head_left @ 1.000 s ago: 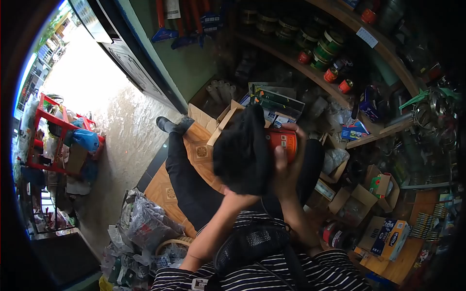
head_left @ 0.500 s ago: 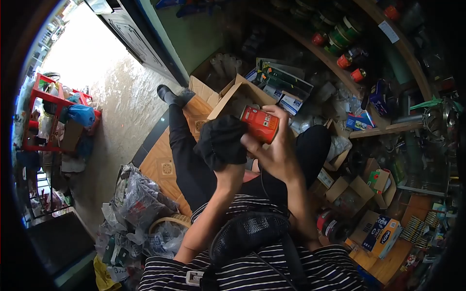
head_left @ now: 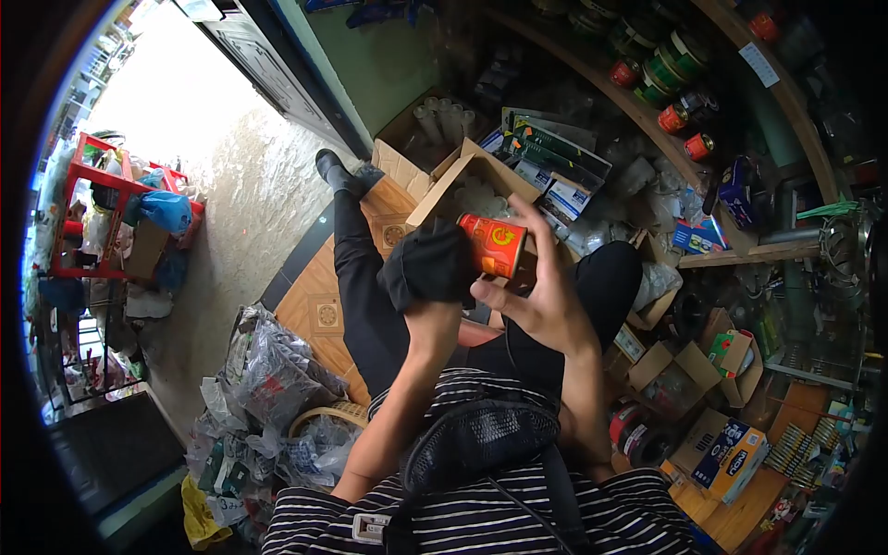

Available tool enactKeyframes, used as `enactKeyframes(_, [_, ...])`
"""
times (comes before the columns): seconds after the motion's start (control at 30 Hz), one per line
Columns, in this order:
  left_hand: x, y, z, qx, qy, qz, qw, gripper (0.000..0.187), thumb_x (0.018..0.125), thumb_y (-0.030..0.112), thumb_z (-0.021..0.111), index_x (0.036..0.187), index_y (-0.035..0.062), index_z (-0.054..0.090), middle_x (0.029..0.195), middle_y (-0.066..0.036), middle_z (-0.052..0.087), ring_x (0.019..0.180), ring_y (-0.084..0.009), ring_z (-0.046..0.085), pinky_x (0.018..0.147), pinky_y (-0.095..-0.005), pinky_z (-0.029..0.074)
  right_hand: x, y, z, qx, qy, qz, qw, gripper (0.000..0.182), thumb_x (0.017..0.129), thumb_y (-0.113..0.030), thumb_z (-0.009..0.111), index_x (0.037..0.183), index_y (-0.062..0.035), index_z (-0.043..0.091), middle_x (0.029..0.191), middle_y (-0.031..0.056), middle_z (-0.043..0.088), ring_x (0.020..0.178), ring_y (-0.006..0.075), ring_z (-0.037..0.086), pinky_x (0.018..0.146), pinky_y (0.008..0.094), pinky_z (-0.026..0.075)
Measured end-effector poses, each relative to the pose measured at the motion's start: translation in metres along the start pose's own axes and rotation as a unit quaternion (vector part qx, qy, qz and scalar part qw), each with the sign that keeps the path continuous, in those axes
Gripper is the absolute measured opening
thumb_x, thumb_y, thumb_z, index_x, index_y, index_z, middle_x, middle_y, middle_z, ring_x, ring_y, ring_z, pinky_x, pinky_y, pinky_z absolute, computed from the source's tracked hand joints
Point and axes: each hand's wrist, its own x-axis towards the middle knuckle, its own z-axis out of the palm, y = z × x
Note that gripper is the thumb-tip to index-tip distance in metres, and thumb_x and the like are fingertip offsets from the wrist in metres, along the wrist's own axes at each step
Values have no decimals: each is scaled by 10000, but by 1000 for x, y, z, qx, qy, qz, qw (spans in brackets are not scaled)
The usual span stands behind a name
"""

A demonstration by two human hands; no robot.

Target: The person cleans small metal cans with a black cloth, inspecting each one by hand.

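A small red can [head_left: 492, 246] with a yellow emblem is held up above my lap. My left hand [head_left: 431, 319] is wrapped in a bunched black cloth [head_left: 426, 265], which presses against the can's left side; the cloth hides its fingers. On the can's right is my right hand [head_left: 538, 296], its thumb near the can's lower edge and its fingers stretched up beside it, spread apart. Whether the right palm touches the can is hard to tell.
An open cardboard box [head_left: 450, 182] with clear cups stands beyond my hands. Plastic bags [head_left: 277, 370] lie at the left, near a red rack [head_left: 92, 264]. Shelves [head_left: 638, 111] with cans and small boxes line the right.
The can has turned so that its yellow emblem shows. My right hand's fingers have opened from around it. The view has shifted slightly.
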Motion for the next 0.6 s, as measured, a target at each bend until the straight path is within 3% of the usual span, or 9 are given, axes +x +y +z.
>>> enactKeyframes(0.07, [1, 8, -4, -201, 0, -239, 950, 99, 910, 64, 596, 872, -25, 616, 873, -65, 620, 781, -156, 590, 686, -286, 467, 1, 2, -2, -105, 5, -114, 988, 604, 829, -122, 822, 1348, -9, 535, 1272, 142, 552, 1130, 181, 599, 905, 318, 515])
enactKeyframes(0.1, [2, 14, -2, -296, 0, -350, 889, 106, 911, 66, 590, 856, -23, 608, 857, -62, 611, 760, -153, 584, 663, -282, 459, 0, 3, -7, -100, -9, -82, 992, 602, 829, -124, 822, 1347, -14, 536, 1263, 139, 565, 1135, 187, 602, 910, 318, 514])
enactKeyframes(0.13, [0, 21, 9, -268, 89, -294, 913, 99, 887, 73, 606, 846, -17, 602, 829, -60, 582, 746, -142, 571, 645, -287, 446, -3, 4, -11, -96, -21, -51, 994, 599, 829, -126, 821, 1346, -19, 537, 1255, 137, 578, 1140, 192, 604, 916, 318, 513])
enactKeyframes(0.23, [-7, 15, 9, -140, 37, -194, 970, 127, 837, 45, 646, 955, -1, 647, 872, -76, 601, 777, -190, 604, 677, -307, 484, -2, -5, -2, -40, 11, -20, 999, 525, 851, -157, 801, 1297, -16, 563, 1131, 124, 665, 1060, 175, 636, 904, 305, 507])
enactKeyframes(0.3, [-10, 11, 14, 121, 48, -30, 991, 265, 781, 37, 679, 1046, 29, 671, 931, -102, 621, 825, -264, 624, 733, -351, 507, 1, 10, 3, -44, 38, -31, 998, 445, 909, -253, 751, 1245, -8, 592, 1098, 100, 669, 981, 151, 647, 848, 281, 511])
enactKeyframes(0.37, [-24, 11, 29, 168, 76, -49, 982, 337, 745, 55, 688, 1082, 60, 681, 980, -129, 636, 912, -329, 631, 822, -397, 512, 1, 8, 5, 40, 40, 130, 990, 413, 958, -367, 673, 1177, -21, 622, 1054, 80, 668, 945, 145, 645, 795, 275, 508])
enactKeyframes(0.43, [-19, 18, 22, 149, -2, -54, 987, 383, 762, 95, 699, 1144, 77, 668, 1046, -131, 649, 974, -325, 638, 862, -412, 516, 1, 15, 3, 184, 83, 203, 958, 433, 977, -458, 609, 1112, -47, 637, 992, 62, 665, 952, 154, 650, 768, 284, 513])
enactKeyframes(0.5, [-12, 26, 19, 118, -81, -65, 987, 432, 779, 135, 711, 1205, 95, 655, 1113, -132, 661, 1037, -321, 645, 902, -427, 520, 2, 25, 0, 313, 78, 251, 913, 530, 986, -536, 531, 1291, -107, 591, 1204, 68, 649, 1113, 205, 640, 950, 358, 502])
enactKeyframes(0.6, [14, 49, -2, 42, -158, -102, 981, 415, 848, 189, 666, 1251, 98, 624, 1123, -131, 649, 1012, -276, 633, 877, -412, 512, 1, 33, -2, 282, 138, 235, 920, 617, 995, -581, 483, 1396, -113, 513, 1349, 77, 583, 1246, 233, 583, 1043, 393, 460])
